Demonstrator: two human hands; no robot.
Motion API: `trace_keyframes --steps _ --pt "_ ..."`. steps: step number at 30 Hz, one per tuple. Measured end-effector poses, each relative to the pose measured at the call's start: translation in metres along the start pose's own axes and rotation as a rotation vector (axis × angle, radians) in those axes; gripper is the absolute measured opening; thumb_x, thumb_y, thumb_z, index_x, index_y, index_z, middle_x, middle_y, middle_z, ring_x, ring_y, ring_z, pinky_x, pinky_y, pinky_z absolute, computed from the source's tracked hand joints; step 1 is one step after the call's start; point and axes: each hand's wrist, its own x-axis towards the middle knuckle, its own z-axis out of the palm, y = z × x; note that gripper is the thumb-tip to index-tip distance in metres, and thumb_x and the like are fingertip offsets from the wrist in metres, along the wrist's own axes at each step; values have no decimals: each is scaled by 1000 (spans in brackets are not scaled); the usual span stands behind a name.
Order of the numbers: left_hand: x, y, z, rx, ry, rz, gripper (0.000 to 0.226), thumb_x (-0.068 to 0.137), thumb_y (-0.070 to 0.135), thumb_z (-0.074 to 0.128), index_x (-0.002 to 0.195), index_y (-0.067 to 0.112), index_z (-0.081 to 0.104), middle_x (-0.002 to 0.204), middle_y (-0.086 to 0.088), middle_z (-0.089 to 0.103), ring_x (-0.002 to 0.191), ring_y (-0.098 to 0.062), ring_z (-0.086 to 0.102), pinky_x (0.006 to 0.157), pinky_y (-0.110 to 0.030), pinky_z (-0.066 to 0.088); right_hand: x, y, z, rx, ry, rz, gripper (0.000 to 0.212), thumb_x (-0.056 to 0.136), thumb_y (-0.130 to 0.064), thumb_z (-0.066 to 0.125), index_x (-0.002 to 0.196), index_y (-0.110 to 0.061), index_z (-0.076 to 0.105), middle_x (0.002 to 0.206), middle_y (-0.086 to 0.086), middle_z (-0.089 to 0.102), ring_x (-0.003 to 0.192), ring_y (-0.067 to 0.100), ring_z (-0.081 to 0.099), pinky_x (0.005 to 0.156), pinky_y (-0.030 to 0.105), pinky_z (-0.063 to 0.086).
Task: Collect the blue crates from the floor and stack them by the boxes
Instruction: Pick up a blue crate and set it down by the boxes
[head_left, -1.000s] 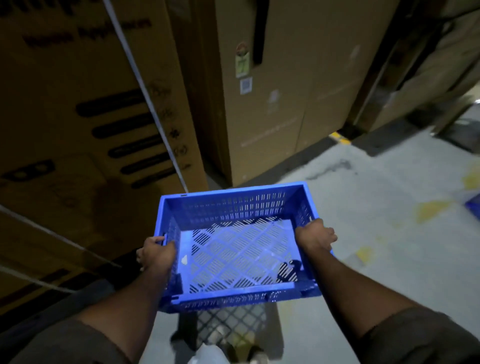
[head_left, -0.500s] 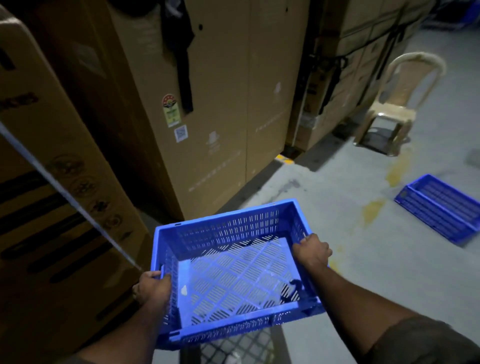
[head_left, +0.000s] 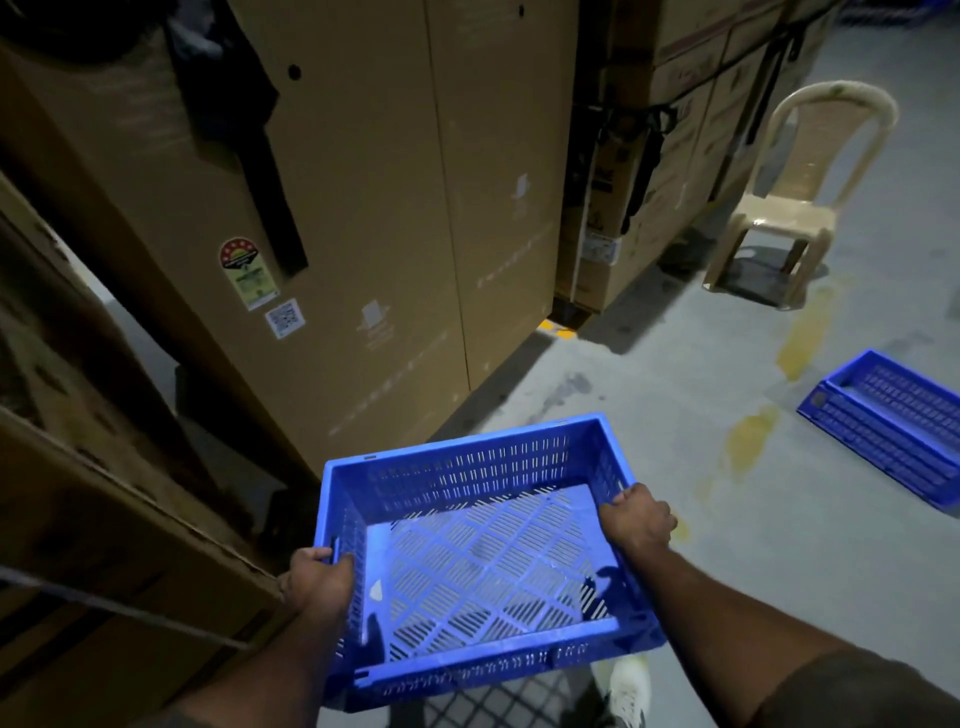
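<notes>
Gripping a blue crate (head_left: 483, 551) by its two short walls, left hand (head_left: 317, 577) and right hand (head_left: 636, 522) each clenched over a rim, probably to keep it level and clear of the floor. Beyond the grip and to its left, tall cardboard boxes (head_left: 395, 208). Off to the grip's right, a second blue crate (head_left: 888, 421) on the floor, uncollected, near a plastic chair (head_left: 800, 192).
</notes>
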Motion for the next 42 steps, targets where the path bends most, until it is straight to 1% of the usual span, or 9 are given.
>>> trace_keyframes --steps 3,10,14,17,20,24,33,38,42 --pt "-2 20 46 8 40 -43 32 66 36 75 90 26 56 107 -20 61 97 -40 59 94 -43 50 53 -5 -20 0 -27 -25 16 82 -16 56 98 -14 53 117 22 50 117 38 41 83 35 41" --pt "-47 107 119 21 56 -90 28 74 28 76 97 20 61 117 -24 58 110 -44 54 100 -42 44 164 -27 -81 -62 -63 -56 19 81 -17 57 100 -13 56 118 22 50 117 39 41 85 34 42" --pt "-49 142 163 16 63 -91 30 74 28 75 99 19 62 114 -24 59 111 -42 54 102 -42 43 222 -44 -101 -93 -77 -77 20 81 -18 57 100 -13 56 118 22 51 117 39 41 81 33 39" --pt "-41 165 195 -8 72 -98 30 74 29 75 98 19 61 112 -23 60 111 -41 54 102 -42 43 265 -56 -105 -118 -95 -83 17 80 -20 57 96 -15 54 117 22 51 116 39 42 84 33 41" --pt "-27 186 228 -37 80 -101 31 74 25 76 100 15 63 108 -23 62 110 -40 54 101 -41 42 312 -74 -102 -180 -106 -103 23 78 -22 58 99 -13 58 112 21 56 112 38 47 92 34 43" --pt "-5 210 274 -57 88 -153 31 75 24 76 100 12 62 108 -25 60 111 -41 53 99 -41 41 373 -103 -93 -266 -150 -117 27 75 -26 59 99 -14 61 108 18 62 107 37 53 85 32 44" --pt "33 258 356 -110 107 -262 22 74 32 75 89 19 65 98 -17 69 103 -37 61 96 -41 48 498 -169 -81 -447 -274 -205 30 77 -30 61 103 -14 61 109 15 66 105 35 60 94 34 47" --pt "32 276 393 -162 204 -386 23 73 30 75 89 20 63 102 -16 65 98 -37 61 94 -38 48 560 -189 -54 -582 -354 -293 30 79 -31 60 104 -14 62 109 16 67 104 34 61 91 33 46" --pt "35 277 435 -154 295 -489 21 72 26 75 85 20 60 104 -21 61 99 -39 59 92 -39 47 618 -192 -18 -683 -469 -340 26 77 -28 60 97 -12 61 108 16 68 102 34 63 86 32 48"
